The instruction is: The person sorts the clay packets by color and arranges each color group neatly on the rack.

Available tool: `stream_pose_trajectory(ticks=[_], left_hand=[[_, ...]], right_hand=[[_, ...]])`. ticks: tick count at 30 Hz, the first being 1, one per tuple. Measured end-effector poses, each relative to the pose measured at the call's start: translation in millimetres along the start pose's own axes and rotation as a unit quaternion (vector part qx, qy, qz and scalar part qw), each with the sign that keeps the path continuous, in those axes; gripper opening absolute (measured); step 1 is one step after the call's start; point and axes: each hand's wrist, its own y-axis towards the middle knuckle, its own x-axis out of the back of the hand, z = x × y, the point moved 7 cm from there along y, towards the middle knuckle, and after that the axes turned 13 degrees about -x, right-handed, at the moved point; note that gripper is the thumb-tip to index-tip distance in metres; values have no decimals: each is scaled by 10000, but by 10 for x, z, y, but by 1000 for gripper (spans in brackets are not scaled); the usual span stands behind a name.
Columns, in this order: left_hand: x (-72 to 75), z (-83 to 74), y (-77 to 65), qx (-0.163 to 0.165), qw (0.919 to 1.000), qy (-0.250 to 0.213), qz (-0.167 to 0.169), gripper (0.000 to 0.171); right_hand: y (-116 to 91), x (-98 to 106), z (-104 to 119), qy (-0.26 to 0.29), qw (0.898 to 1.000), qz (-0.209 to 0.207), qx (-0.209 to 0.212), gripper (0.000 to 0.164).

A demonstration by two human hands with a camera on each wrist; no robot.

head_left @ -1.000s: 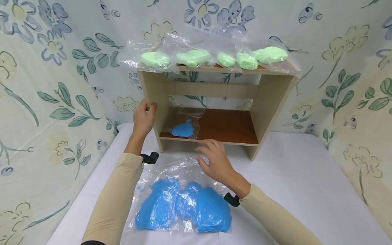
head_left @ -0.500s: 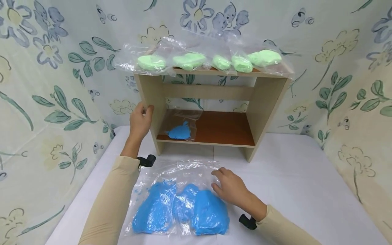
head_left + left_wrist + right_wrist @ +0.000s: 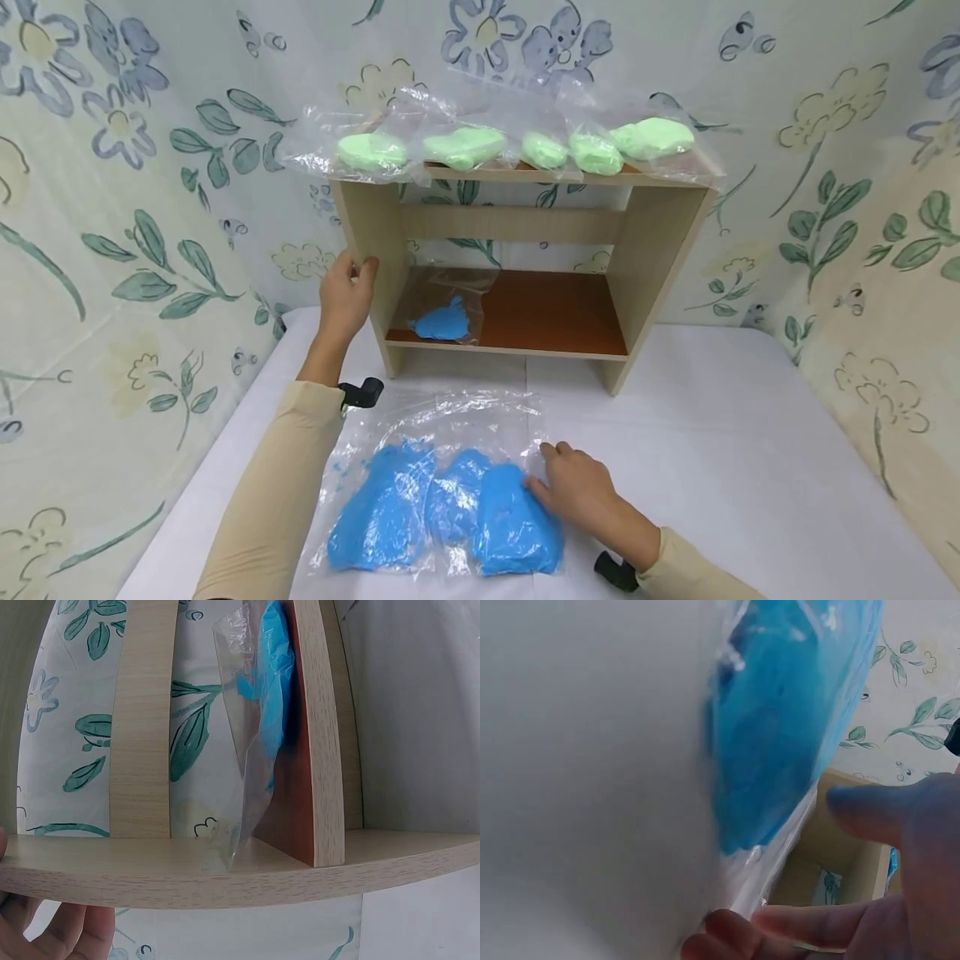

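Observation:
My left hand grips the left side panel of a small wooden shelf; the left wrist view shows the thumb on one face and fingers on the other. My right hand is at the right edge of clear plastic bags that hold soft bright blue stuff. In the right wrist view its fingers touch the edge of the rightmost blue bag, and the thumb stands apart. Beside it lie a smaller blue lump and a left blue bag.
A small bag of blue stuff lies on the left of the brown lower board. Several bags with pale green lumps line the shelf top. A white cloth covers the table, and patterned fabric hangs behind.
My right hand has moved from before the lower board down and right to the edge of the rightmost blue bag. My left hand has stayed on the side panel.

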Motion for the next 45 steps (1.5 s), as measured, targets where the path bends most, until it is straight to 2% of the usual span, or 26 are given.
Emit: stream_pose_trajectory(ticks=[5,13,22,28,32,38,45], left_hand=[[-5,-3,15,-27,10000,12,3,36],[-10,12,-1,26,10000,-29,24,36],[-24,23,-1,48,10000,6,3,37],[-31,27,3,70,10000,31,21,37],[-23,18,9,45,10000,66,4,38],[-27,7,9,10,10000,12,0,37],[-19,-5,12,-63,10000,66,-12,38]], right_hand=[[-59,-58,11,-332,9988,351,-105,78],[-88,-83,44,-360,9981,499,11,78],[-99,-105,117,249,9979,523,273,67],[-18,-95,132,771,9950,558,293,66],[95,-90,103,1192,9909,622,80,77],[227,-96,-28,1813,9792,709,-568,94],[301,-47,-197,1779,9750,847,-1031,104]])
